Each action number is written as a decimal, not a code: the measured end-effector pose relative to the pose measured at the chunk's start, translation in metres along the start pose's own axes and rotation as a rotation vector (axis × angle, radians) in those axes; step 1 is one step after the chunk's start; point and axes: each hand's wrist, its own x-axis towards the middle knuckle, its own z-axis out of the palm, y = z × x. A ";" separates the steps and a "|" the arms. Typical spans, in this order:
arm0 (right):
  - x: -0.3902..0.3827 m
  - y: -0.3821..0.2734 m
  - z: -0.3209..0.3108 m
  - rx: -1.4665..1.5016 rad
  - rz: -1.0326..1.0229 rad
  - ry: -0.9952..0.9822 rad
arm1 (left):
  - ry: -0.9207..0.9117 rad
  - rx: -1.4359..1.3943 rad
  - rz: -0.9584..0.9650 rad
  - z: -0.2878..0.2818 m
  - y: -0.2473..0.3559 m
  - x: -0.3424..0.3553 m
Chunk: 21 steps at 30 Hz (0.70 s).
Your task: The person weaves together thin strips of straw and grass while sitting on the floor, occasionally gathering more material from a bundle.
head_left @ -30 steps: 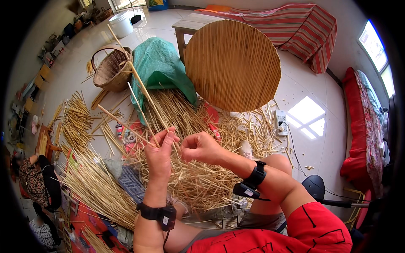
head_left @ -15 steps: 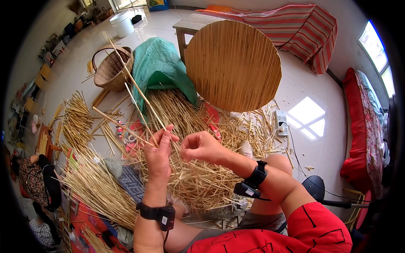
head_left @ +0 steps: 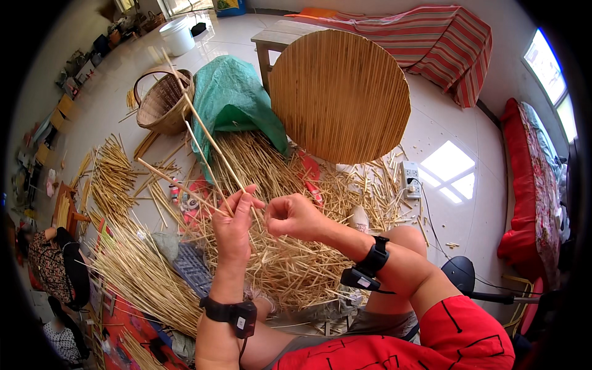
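Observation:
In front of me, my left hand pinches three pale plant stalks that fan out up and to the left. The longest stalk reaches past the rim of a wicker basket. A thinner, slightly bent stalk runs beside it, and a reddish-brown stalk points further left. Close to the left fingertips, my right hand is curled, thumb against forefinger. Whatever it may hold is too small to make out. Beneath both hands lies a heap of cut stalk pieces.
A wicker basket and a green woven sack over stalks stand ahead. A round slatted board leans on a wooden bench. Long stalks lie left; a power strip sits right. Another person is far left.
The upper tips of the held stalks have shifted slightly right and down. Both hands stay almost in place, the right one still curled near the left fingertips.

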 end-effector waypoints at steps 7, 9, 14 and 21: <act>-0.002 0.011 -0.015 -1.139 0.356 -0.481 | -0.003 0.000 -0.027 -0.003 -0.003 0.001; -0.002 0.013 -0.015 -1.249 0.416 -0.469 | -0.009 0.039 -0.054 0.000 -0.006 0.001; 0.007 -0.030 -0.030 -1.100 0.383 -0.224 | -0.062 0.070 -0.131 0.006 -0.011 -0.007; 0.023 -0.032 -0.034 0.009 -0.209 0.271 | -0.122 0.149 -0.219 0.026 -0.035 -0.017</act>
